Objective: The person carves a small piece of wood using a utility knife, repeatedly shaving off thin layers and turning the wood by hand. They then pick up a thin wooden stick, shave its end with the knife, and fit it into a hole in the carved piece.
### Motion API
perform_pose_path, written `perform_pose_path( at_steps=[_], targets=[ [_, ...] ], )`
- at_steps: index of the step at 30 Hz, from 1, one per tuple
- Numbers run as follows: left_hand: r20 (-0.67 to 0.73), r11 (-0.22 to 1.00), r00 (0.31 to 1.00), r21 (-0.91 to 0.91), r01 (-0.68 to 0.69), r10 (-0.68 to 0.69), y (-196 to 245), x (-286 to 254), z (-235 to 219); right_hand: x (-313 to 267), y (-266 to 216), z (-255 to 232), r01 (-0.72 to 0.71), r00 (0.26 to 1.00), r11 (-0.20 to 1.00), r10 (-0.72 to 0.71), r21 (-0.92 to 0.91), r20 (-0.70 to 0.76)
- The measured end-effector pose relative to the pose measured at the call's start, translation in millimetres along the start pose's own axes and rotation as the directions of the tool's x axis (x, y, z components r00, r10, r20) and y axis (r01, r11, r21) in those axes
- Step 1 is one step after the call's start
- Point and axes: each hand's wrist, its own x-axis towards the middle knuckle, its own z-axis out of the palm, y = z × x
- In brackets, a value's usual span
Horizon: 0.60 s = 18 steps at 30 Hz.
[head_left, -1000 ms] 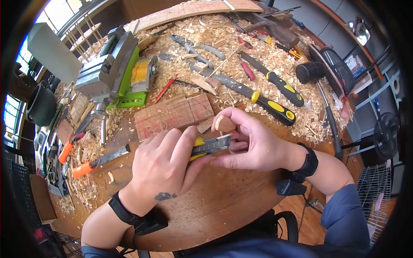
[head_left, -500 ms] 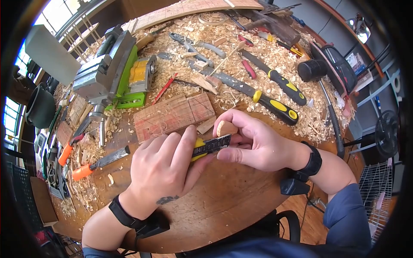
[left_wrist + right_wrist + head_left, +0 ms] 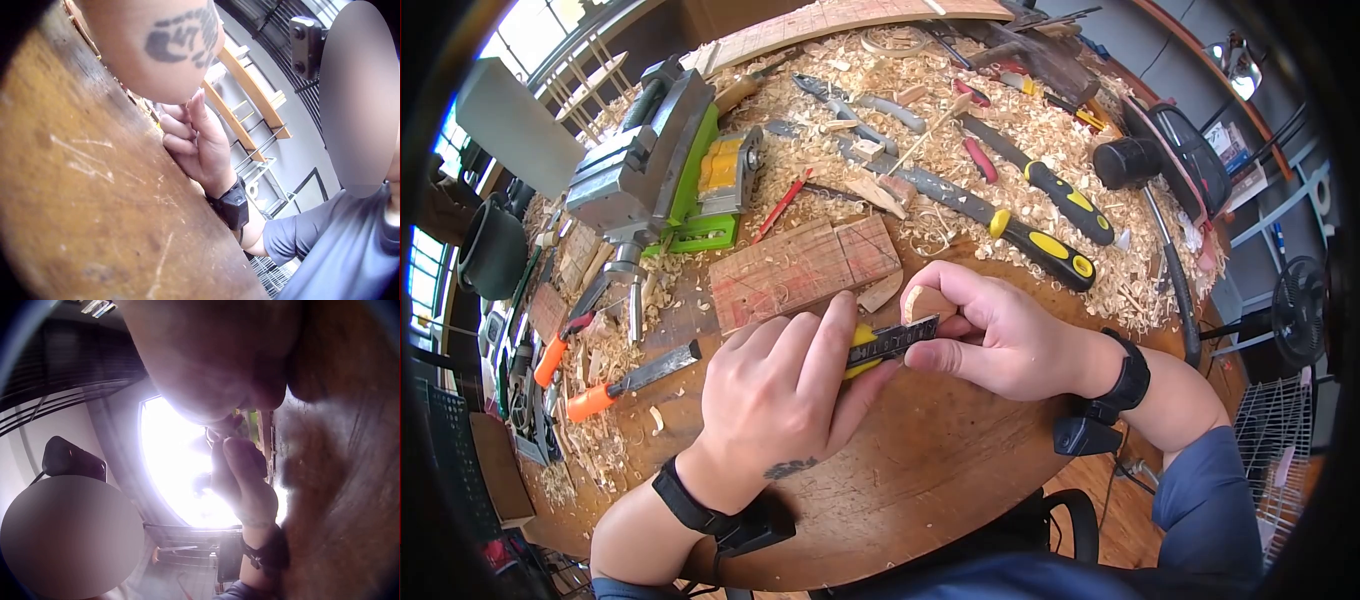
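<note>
In the head view my left hand (image 3: 775, 390) grips a yellow-handled utility knife (image 3: 888, 345), its dark, marked blade pointing right. My right hand (image 3: 990, 335) pinches a small rounded piece of wood (image 3: 930, 302) between thumb and fingers. The blade's end lies right at the wood, next to the right thumb. Most of the knife's handle is hidden under the left fingers. In the left wrist view the right hand (image 3: 199, 140) shows beyond the tattooed left wrist. The right wrist view is dark and glary, with the left hand (image 3: 240, 475) visible.
A wooden block (image 3: 800, 275) lies just beyond the hands on the worktable (image 3: 880, 500). Rasps, including one with a black-and-yellow handle (image 3: 1050, 250), rest among wood shavings. A metal vise (image 3: 625, 180) stands at left, near an orange-handled chisel (image 3: 625, 385). A black mallet (image 3: 1125, 163) lies right.
The knife's blade has turned slightly, from pale grey to dark in the light. The right hand and the wood have shifted a little right and down; the left hand stays almost in place.
</note>
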Motion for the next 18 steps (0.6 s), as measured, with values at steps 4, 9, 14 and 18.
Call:
perform_pose_path(
  at_steps=[4,9,14,18],
  targets=[
    [-0.014,1.000,1.000,-0.005,-0.015,0.015,-0.9,-0.3,0.9,0.1,4.5,0.6,0.041,0.999,0.998,-0.042,-0.048,-0.023],
    [0.002,0.999,1.000,0.037,-0.019,0.019,1.2,0.4,-2.0,-1.5,3.5,-0.4,0.033,0.999,0.997,-0.035,-0.066,-0.028],
    [-0.014,0.999,1.000,0.044,-0.022,0.023,1.5,-0.3,-0.7,-1.4,1.5,1.9,-0.004,0.998,0.999,0.002,-0.034,-0.057],
    [-0.041,0.999,0.999,0.027,0.022,-0.021,2.2,-0.4,-0.9,-3.0,-1.4,-4.4,-0.064,0.998,0.990,0.064,-0.124,-0.002]
  ],
)
